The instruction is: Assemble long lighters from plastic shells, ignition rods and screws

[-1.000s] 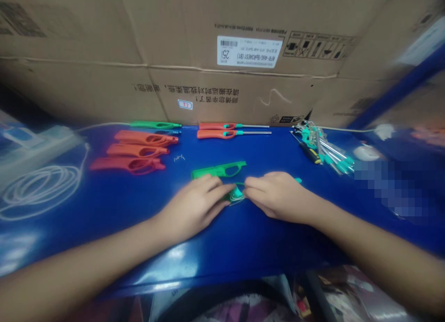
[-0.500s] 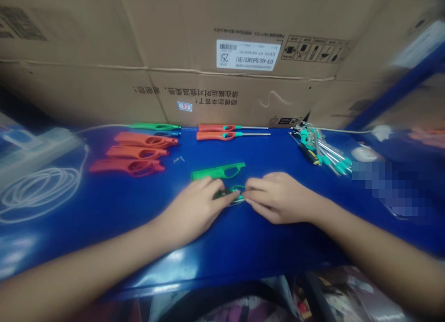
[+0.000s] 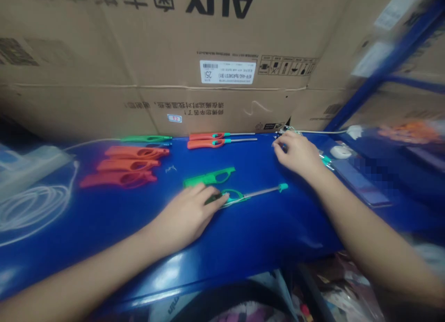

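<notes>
My left hand (image 3: 193,208) is closed on a green lighter half-shell (image 3: 237,193) near the middle of the blue table, its thumb pressing by the trigger ring. A thin metal tube (image 3: 262,192) with a teal tip (image 3: 282,187) runs out of it to the right. Just behind lies another green lighter shell (image 3: 210,177). My right hand (image 3: 297,153) is at the pile of lighter insides at the back right, fingers curled down; whatever they hold is hidden. Teal and metal parts (image 3: 326,161) of that pile peek out beside the wrist.
Several orange-red lighter shells (image 3: 128,165) lie at left, with green and blue ones behind. Two orange lighters with metal tubes (image 3: 208,143) rest by the cardboard box (image 3: 146,72). A coiled white cable (image 3: 38,199) is far left; a phone (image 3: 363,183) lies at right.
My right hand has left the green lighter shell and moved back and right onto the parts pile, uncovering the metal tube. My left hand keeps its hold. The view has tilted up slightly.
</notes>
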`<state>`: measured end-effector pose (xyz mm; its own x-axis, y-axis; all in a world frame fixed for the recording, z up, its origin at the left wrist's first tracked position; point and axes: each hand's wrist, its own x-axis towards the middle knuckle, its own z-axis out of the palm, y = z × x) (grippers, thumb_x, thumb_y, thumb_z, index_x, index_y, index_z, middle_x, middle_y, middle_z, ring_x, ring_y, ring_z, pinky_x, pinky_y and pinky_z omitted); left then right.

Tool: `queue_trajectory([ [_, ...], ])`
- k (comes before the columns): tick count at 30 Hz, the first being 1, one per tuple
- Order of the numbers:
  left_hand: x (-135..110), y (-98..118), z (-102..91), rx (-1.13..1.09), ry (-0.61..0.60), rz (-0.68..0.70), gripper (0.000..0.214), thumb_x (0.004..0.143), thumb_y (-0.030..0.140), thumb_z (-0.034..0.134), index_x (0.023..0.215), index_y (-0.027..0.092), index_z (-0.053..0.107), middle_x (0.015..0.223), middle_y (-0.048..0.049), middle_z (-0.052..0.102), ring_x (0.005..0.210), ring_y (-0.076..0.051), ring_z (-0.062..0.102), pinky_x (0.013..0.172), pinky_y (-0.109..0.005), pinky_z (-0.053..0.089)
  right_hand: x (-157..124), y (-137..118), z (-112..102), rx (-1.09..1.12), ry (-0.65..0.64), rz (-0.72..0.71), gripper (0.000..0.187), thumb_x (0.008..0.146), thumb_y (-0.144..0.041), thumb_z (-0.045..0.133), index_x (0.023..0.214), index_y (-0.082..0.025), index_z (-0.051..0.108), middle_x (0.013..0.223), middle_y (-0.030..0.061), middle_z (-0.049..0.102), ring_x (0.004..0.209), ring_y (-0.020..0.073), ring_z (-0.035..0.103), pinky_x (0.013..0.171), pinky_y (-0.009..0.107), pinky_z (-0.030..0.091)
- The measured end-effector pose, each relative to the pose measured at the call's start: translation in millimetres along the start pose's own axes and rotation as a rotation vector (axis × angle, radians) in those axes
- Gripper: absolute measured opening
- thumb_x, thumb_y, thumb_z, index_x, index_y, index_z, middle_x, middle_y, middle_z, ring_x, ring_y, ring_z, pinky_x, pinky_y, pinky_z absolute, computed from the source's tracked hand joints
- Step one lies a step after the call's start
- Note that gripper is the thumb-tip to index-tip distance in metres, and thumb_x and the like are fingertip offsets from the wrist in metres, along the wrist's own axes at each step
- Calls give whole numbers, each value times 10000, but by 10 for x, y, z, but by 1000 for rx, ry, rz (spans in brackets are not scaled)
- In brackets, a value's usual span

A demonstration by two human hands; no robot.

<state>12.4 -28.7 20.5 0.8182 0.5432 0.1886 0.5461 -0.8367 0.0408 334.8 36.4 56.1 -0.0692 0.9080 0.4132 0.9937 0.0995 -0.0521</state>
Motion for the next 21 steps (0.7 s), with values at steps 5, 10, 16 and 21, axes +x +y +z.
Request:
queue_trajectory([
  [5,2,-11,23,-25,22,21,433,1014,179,442,1432,235,538,1330,-130,614,1107,-285,579,898,-445,536,148,308,54,-53,-35,300,212,900,-254,516,961,-203,713,1092,125,666,996,292,635,715,342,445],
  [10,-1,-40,34,-59,39,29,415,1029,212,431,1425,243,552,1351,-117,626,1112,-282,585,910,-450,539,189,505,198,-87,-115,457,276,879,-321,569,1098,-179,659,1225,172,610,1068,330,625,801,387,473],
  [16,-23,-57,51,-104,62,12,414,1037,232,434,1437,213,539,1351,-115,637,1131,-285,590,920,-463,543,217,566,301,-105,-113,531,438,907,-435,556,1215,-123,566,1257,215,584,1138,351,603,854,411,485],
  [21,-36,-79,73,-116,119,5,384,1040,249,445,1393,187,582,1307,-120,664,1123,-279,609,932,-459,543,243,571,303,-92,-153,558,348,910,-428,549,1085,-144,647,1241,212,595,1093,351,639,852,422,500],
])
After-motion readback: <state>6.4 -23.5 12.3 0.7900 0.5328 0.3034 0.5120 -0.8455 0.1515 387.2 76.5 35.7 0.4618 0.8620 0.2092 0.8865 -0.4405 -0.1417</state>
